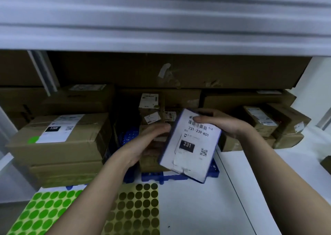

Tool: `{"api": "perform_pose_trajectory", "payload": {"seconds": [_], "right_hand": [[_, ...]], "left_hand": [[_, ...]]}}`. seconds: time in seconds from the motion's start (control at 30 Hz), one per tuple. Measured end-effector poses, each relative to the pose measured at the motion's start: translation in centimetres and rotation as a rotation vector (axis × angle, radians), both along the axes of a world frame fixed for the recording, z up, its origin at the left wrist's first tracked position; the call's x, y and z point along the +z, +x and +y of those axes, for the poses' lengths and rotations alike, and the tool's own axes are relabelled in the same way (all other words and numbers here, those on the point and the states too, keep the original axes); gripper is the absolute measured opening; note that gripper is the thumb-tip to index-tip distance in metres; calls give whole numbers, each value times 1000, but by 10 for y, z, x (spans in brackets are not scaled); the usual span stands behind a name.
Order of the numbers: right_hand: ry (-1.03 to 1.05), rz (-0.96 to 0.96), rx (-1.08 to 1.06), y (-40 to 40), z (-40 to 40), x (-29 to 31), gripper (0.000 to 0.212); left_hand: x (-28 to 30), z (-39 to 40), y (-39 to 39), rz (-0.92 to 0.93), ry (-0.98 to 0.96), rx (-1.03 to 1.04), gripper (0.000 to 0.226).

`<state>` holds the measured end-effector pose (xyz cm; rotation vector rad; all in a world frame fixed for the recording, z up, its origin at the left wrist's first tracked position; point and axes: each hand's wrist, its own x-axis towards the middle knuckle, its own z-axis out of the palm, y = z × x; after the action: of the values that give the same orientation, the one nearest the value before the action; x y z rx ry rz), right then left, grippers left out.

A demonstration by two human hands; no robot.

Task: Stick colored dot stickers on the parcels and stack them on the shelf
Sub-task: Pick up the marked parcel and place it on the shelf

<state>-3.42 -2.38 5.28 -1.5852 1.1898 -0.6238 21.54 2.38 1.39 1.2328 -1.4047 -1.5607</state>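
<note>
I hold a small blue-edged parcel (190, 145) tilted in front of me, its white shipping label with barcode and "231" facing up. My right hand (222, 122) grips its top right corner, thumb on the barcode. My left hand (148, 141) holds its left edge, fingers curled at the side. No dot sticker shows on its label. A green dot sticker sheet (41, 215) and a dark yellow dot sticker sheet (136, 211) lie on the white surface (197, 208) at the bottom. A big cardboard parcel (60, 138) on the left carries a green dot.
Cardboard parcels are stacked on the shelf behind: a low stack (68, 172) at left, small boxes (268, 123) at right, a long box (179, 70) across the top. A blue plastic crate (179, 176) sits under the held parcel. A white shelf board (161, 19) overhangs above.
</note>
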Motion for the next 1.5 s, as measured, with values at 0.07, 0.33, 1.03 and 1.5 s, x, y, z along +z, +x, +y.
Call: {"api": "perform_pose_trajectory", "payload": {"seconds": [0.07, 0.33, 1.03, 1.5], "right_hand": [[-28, 66, 59, 6, -1, 7, 53], [-229, 63, -145, 21, 12, 2, 51], [16, -854, -365, 52, 102, -34, 42], [8, -800, -324, 54, 121, -25, 65]], "left_hand": [[3, 5, -9, -127, -29, -55, 68], [-7, 7, -30, 118, -28, 206, 57], [9, 46, -37, 418, -77, 208, 78], [20, 64, -30, 472, -242, 240, 71]]}}
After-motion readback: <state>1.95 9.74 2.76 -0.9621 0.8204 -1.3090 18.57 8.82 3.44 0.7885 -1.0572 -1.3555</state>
